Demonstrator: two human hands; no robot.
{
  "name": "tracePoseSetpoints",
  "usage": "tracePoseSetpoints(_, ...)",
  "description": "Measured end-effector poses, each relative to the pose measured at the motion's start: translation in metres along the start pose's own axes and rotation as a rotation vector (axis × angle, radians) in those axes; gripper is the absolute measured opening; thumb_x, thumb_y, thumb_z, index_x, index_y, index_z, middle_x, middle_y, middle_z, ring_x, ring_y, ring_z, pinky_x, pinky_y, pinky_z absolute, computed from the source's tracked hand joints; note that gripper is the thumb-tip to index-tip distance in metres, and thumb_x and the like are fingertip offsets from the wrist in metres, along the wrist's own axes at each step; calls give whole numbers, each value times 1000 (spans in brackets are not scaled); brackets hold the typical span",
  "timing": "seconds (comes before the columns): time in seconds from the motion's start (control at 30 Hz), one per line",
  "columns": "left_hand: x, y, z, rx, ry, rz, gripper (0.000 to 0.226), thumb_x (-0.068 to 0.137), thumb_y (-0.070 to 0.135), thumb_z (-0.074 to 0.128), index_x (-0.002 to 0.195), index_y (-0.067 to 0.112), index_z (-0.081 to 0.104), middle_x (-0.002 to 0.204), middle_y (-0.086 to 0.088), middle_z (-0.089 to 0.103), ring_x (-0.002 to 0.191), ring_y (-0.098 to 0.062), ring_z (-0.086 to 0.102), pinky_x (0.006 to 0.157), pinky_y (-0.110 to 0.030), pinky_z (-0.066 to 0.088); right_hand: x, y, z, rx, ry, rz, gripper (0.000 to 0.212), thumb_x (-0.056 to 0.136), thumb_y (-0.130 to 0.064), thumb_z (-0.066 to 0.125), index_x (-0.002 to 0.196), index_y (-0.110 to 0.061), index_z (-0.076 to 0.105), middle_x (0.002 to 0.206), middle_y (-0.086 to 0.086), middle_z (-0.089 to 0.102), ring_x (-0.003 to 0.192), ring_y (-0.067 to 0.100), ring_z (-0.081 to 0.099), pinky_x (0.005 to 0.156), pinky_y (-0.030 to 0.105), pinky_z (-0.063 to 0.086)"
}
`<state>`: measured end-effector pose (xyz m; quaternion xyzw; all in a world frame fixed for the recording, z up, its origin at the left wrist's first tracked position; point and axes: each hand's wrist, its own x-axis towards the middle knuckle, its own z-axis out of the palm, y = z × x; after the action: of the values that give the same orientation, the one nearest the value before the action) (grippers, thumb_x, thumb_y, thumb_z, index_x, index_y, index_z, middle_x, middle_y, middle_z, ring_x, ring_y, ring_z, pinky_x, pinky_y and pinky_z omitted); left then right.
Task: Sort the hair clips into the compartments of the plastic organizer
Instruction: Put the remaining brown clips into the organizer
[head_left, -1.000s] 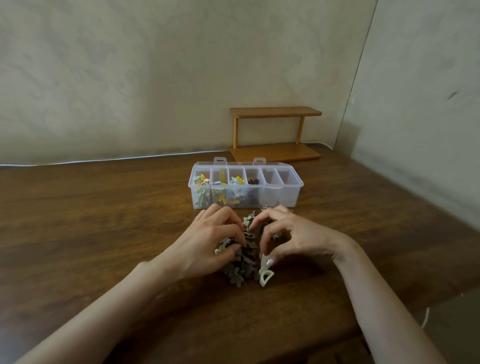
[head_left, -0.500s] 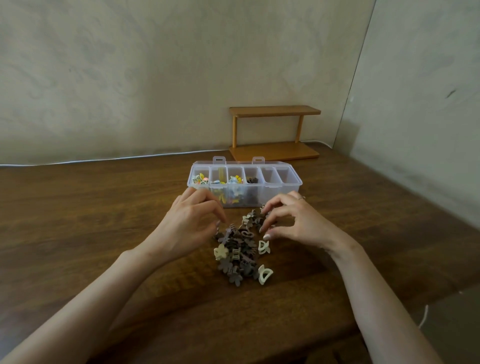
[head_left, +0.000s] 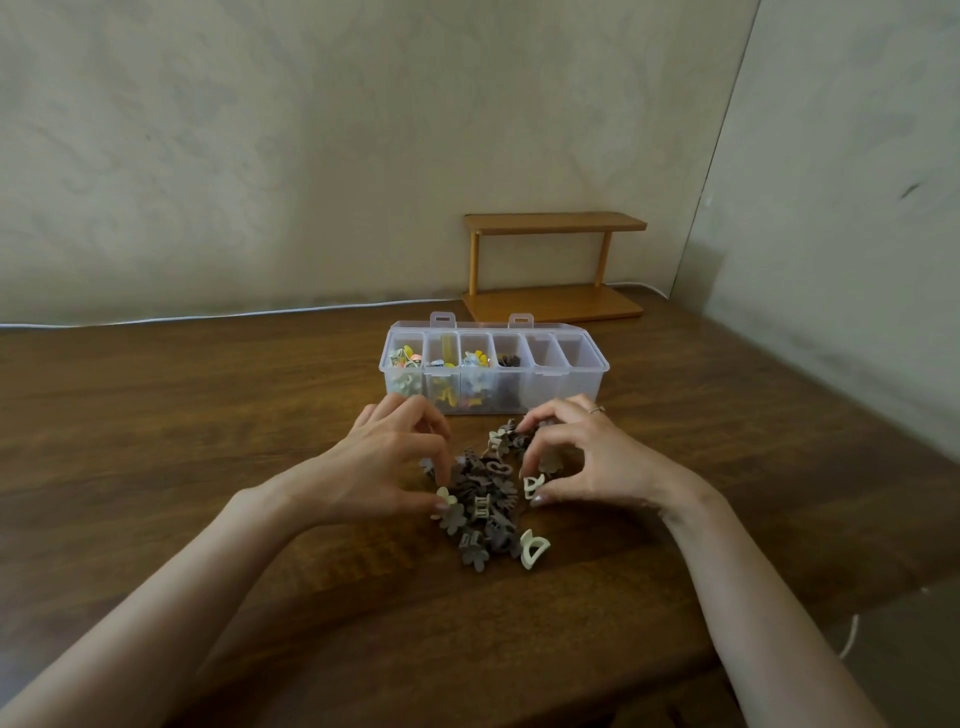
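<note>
Clips (head_left: 483, 501), mostly brown and taupe with a few cream ones mixed in, are heaped on the wooden table (head_left: 182, 441) just near of the clear plastic organizer (head_left: 566, 382), and both hands are working at the pile. The left hand (head_left: 384, 460) sits on the pile's left edge with fingers curled down, thumb and fingertips closing around a cream flower clip (head_left: 445, 498), though I can't tell if it's actually lifted. The right hand (head_left: 582, 457), ring on 1 finger, is on the right side pinching a cream clip (head_left: 533, 484) between thumb and forefinger. Another cream clip (head_left: 533, 548) lies at the near right edge of the heap. The organizer has 6 compartments in a row: the 3 left ones hold colourful clips, the 4th has dark brown ones. A small wooden shelf (head_left: 556, 260) stands far behind by the wall.
</note>
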<state>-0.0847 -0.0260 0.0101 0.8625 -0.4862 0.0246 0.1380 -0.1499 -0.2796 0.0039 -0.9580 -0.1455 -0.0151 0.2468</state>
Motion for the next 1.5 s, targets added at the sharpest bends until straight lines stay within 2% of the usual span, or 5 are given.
tracePoseSetpoints(0.43, 2, -7, 9, 3, 188, -106, 10, 78, 34, 69, 84, 27, 65, 112, 12, 47, 101, -4, 30, 88, -21, 22, 2, 4, -1, 123, 398, 16, 4, 82, -25, 69, 86, -25, 68, 104, -14, 58, 108, -2, 42, 88, 12, 30)
tracePoseSetpoints(0.73, 5, -5, 12, -3, 185, -72, 11, 79, 33, 68, 83, 24, 65, 112, 13, 46, 100, -2, 28, 88, -20, 23, 32, 15, -22, 82, 853, 198, 9, 85, -23, 66, 93, -19, 68, 97, -4, 61, 94, 12, 53, 75, 25, 48)
tracePoseSetpoints(1.03, 5, -4, 14, -19, 189, -47, 11, 80, 36, 66, 81, 26, 62, 112, 15, 46, 104, -2, 32, 91, -19, 24, 34, 9, -27, -30, 764, 193, 19, 87, -21, 65, 105, -20, 66, 106, -1, 60, 92, 11, 54, 70, 16, 43)
tracePoseSetpoints(1.3, 6, -3, 18, -17, 171, -20, 17, 77, 48, 53, 75, 31, 53, 109, 15, 48, 102, -1, 34, 90, -20, 27, -46, -35, -2, 219, 52, 136, 22, 80, -35, 70, 102, -34, 65, 104, -17, 58, 96, -11, 50, 76, 9, 43)
tracePoseSetpoints(1.5, 6, -5, 18, -35, 213, -53, 33, 77, 60, 43, 74, 29, 55, 104, 14, 51, 97, -3, 37, 83, -16, 31, -58, -38, 21, 113, -1, 83, 30, 70, -46, 77, 96, -41, 62, 101, -18, 53, 90, 0, 51, 79, 21, 47)
